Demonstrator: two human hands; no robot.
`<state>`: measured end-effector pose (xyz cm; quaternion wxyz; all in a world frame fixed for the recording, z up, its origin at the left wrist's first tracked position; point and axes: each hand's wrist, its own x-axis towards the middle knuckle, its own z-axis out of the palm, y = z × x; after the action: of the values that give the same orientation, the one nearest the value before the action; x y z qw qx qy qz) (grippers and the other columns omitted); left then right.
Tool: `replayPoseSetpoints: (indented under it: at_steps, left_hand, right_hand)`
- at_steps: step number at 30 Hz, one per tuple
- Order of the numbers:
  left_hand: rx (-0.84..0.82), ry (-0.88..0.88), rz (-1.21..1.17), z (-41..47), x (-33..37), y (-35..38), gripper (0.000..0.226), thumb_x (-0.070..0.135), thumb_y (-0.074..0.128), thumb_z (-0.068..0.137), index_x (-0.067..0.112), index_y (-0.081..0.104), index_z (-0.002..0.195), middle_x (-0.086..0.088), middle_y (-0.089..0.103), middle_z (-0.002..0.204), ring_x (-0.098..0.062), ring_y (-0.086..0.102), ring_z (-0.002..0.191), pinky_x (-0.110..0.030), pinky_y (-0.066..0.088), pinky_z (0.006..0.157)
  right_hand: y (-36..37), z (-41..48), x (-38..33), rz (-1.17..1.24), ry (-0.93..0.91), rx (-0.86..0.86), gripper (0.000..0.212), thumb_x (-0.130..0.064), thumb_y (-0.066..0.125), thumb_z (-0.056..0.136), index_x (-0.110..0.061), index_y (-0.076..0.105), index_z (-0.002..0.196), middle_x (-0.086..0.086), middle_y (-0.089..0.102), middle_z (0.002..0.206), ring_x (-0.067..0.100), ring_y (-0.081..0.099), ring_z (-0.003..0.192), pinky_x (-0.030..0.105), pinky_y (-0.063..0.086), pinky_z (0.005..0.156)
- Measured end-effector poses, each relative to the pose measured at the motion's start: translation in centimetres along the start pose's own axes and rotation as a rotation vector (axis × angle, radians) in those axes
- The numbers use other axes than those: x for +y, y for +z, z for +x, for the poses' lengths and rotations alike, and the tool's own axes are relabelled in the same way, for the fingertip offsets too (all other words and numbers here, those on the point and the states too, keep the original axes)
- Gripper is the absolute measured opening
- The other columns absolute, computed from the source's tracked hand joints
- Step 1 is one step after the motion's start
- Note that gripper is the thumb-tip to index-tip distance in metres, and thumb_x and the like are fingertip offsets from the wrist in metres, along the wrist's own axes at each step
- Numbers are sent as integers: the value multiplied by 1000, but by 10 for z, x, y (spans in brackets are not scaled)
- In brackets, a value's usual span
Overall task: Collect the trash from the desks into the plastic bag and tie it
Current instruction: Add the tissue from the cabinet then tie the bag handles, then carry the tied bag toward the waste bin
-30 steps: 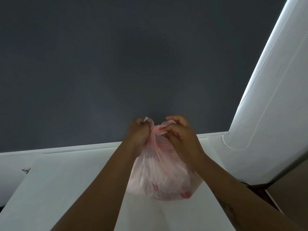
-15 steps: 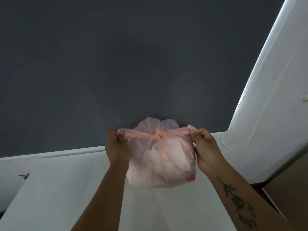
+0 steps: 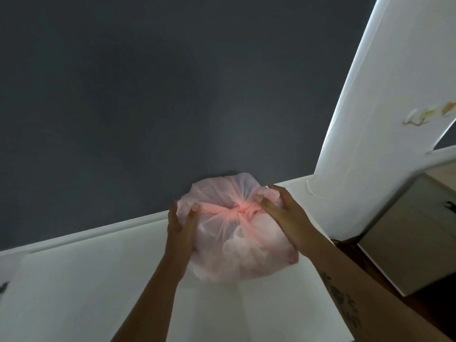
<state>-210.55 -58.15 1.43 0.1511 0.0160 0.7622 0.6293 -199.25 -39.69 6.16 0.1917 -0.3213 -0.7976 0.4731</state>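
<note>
A translucent pink plastic bag (image 3: 237, 245), bulging with crumpled trash, rests on the white desk (image 3: 74, 292) near its far edge. A knot (image 3: 240, 209) gathers the bag's top. My left hand (image 3: 181, 224) pinches the left handle strip beside the bag's left flank. My right hand (image 3: 283, 215) grips the right strip close to the knot and lies over the bag's right side. The trash inside shows only as pale lumps.
A dark grey wall (image 3: 172, 95) rises behind the desk. A white roller blind (image 3: 385, 119) with a bead cord hangs at the right. A beige cabinet (image 3: 414, 230) stands beyond the desk's right edge, with a dark gap between them.
The hands went from bunched at the bag's top, to pulling the strips wide apart, to drawing back in against the bag. A tight knot has formed. The camera tilted rightward.
</note>
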Motion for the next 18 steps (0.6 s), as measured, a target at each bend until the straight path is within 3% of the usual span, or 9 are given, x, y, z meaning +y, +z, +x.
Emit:
replayPoseSetpoints:
  at_steps: [1, 2, 3, 5, 7, 12, 16, 18]
  left_hand:
    - [-10, -2, 8, -3, -4, 2, 87, 75, 51, 76, 39, 22, 150, -3, 36, 154, -33, 43, 133, -44, 39, 101]
    - [-10, 12, 17, -6, -7, 6, 87, 79, 49, 74, 42, 24, 149, -1, 38, 152, -32, 44, 132, -44, 39, 102]
    - [-4, 35, 20, -10, -8, 9, 85, 83, 48, 73, 44, 27, 146, 0, 41, 150, -31, 45, 131, -45, 40, 105]
    - [3, 78, 28, -17, -5, 18, 85, 85, 47, 70, 45, 32, 143, 4, 44, 149, -29, 46, 131, -51, 38, 109]
    - [-2, 111, 46, -25, 2, 34, 86, 86, 43, 67, 44, 34, 142, 4, 46, 148, -30, 46, 131, -54, 38, 109]
    - [-70, 186, 55, -55, 27, 100, 86, 84, 40, 67, 44, 33, 143, 3, 47, 147, -31, 45, 131, -56, 37, 109]
    - [-145, 227, 34, -91, 44, 180, 90, 80, 41, 68, 39, 29, 148, 3, 42, 151, -28, 41, 136, -51, 35, 112]
    - [-202, 253, 38, -112, 53, 232, 92, 80, 41, 68, 38, 28, 148, 4, 42, 151, -26, 42, 136, -51, 35, 112]
  right_hand:
    - [-4, -11, 5, -115, -26, 271, 51, -45, 61, 88, -10, 55, 124, 9, 66, 119, 23, 58, 108, 45, 49, 97]
    - [-6, -20, 2, -58, -17, 295, 48, -35, 57, 89, 7, 57, 111, 18, 68, 103, 26, 60, 96, 48, 54, 87]
    - [1, -21, 6, 7, -85, 446, 49, -35, 51, 89, 11, 60, 100, 20, 68, 94, 26, 60, 88, 49, 56, 80]
    - [-10, -26, 13, 113, -56, 318, 46, -58, 50, 87, -18, 61, 108, -1, 71, 95, 13, 65, 87, 44, 58, 81]
    - [-26, -21, 32, 209, 15, -45, 26, -57, 61, 82, -40, 55, 101, -13, 68, 101, 4, 64, 93, 31, 51, 86]
    - [-77, -17, 68, 193, -43, 198, 17, -51, 64, 82, -45, 54, 95, -30, 62, 94, -10, 58, 89, 7, 39, 71]
    - [-157, -23, 102, 267, -37, 306, 18, -59, 60, 76, -59, 51, 92, -41, 57, 95, -19, 54, 91, 3, 40, 66]
    - [-205, -25, 124, 268, -65, 376, 21, -59, 61, 75, -61, 52, 93, -37, 59, 97, -15, 56, 93, 1, 42, 69]
